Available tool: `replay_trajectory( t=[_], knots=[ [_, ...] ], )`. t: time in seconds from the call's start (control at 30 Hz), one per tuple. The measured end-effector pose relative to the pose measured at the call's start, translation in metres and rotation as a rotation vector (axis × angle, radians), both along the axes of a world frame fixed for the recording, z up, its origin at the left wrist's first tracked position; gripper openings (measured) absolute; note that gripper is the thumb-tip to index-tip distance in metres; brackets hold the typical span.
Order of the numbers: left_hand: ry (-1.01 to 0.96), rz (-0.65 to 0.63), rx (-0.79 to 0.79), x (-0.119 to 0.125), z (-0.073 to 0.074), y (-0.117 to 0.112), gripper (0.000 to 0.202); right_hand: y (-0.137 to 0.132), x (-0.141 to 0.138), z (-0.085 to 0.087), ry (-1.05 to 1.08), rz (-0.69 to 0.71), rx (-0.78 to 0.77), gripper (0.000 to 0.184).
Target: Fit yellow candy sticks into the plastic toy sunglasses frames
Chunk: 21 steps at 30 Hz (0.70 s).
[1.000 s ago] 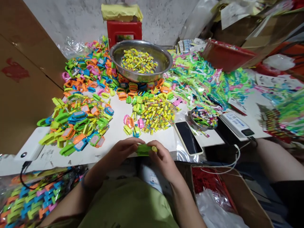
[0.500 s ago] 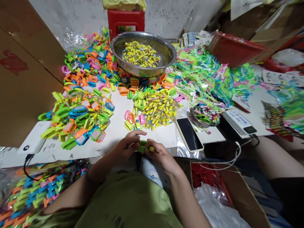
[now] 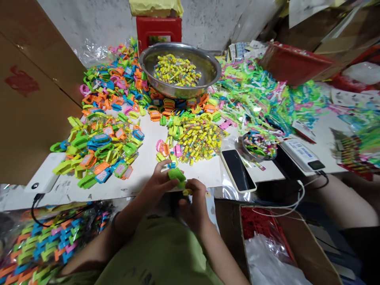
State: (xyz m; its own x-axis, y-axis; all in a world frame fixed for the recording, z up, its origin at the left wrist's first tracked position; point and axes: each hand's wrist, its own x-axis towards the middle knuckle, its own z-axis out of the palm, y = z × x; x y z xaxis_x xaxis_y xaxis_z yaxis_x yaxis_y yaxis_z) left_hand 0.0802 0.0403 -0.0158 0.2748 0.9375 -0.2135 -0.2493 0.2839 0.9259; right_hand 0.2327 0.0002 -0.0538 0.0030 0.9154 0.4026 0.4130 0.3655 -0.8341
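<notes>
My left hand (image 3: pixel 158 184) pinches a small green plastic toy piece (image 3: pixel 176 174) at the table's near edge. My right hand (image 3: pixel 192 202) is closed just below it, fingertips on a small yellow tube (image 3: pixel 187 192) pressed against the green piece. Right behind the hands lies a loose heap of yellow tubes (image 3: pixel 197 138) and a few pink and green pieces (image 3: pixel 165 149). A pile of assembled green, orange and blue pieces (image 3: pixel 97 150) sits to the left.
A steel bowl (image 3: pixel 208 79) of yellow tubes stands at the back centre. A black phone (image 3: pixel 237 170), a small dish (image 3: pixel 259 145) and a white power strip (image 3: pixel 301 154) lie to the right. An open cardboard box (image 3: pixel 299 245) sits low right; a bag of coloured pieces (image 3: pixel 38 245) low left.
Both hands have shifted slightly; the green piece is now tilted up in the left hand, and the right hand has dropped below it with the yellow tube.
</notes>
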Motion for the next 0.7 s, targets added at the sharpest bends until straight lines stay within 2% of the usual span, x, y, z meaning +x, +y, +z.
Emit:
replay_trajectory(
  t=[0.07, 0.13, 0.23, 0.33, 0.47, 0.7],
  knots=[
    [0.01, -0.018, -0.062, -0.003, 0.005, 0.002, 0.054, -0.001, 0.006, 0.007, -0.036, -0.035, 0.048, 0.022],
    [0.03, -0.07, -0.013, -0.004, 0.007, 0.003, 0.049, 0.001, 0.013, 0.021, -0.103, -0.05, 0.014, 0.014],
    [0.096, -0.059, 0.245, -0.002, 0.006, 0.001, 0.042, 0.004, 0.02, 0.044, -0.17, -0.042, -0.03, 0.011],
    [0.307, 0.02, 0.539, 0.003, 0.006, -0.005, 0.041, 0.003, 0.021, 0.059, -0.131, -0.056, 0.037, 0.011],
    [0.521, 0.017, 0.706, 0.004, 0.01, -0.01, 0.046, 0.003, 0.02, 0.061, -0.094, -0.038, 0.064, 0.013],
    [0.53, -0.063, 0.761, -0.001, 0.018, -0.011, 0.048, 0.0, 0.022, 0.056, -0.096, -0.031, 0.09, 0.016]
  ],
)
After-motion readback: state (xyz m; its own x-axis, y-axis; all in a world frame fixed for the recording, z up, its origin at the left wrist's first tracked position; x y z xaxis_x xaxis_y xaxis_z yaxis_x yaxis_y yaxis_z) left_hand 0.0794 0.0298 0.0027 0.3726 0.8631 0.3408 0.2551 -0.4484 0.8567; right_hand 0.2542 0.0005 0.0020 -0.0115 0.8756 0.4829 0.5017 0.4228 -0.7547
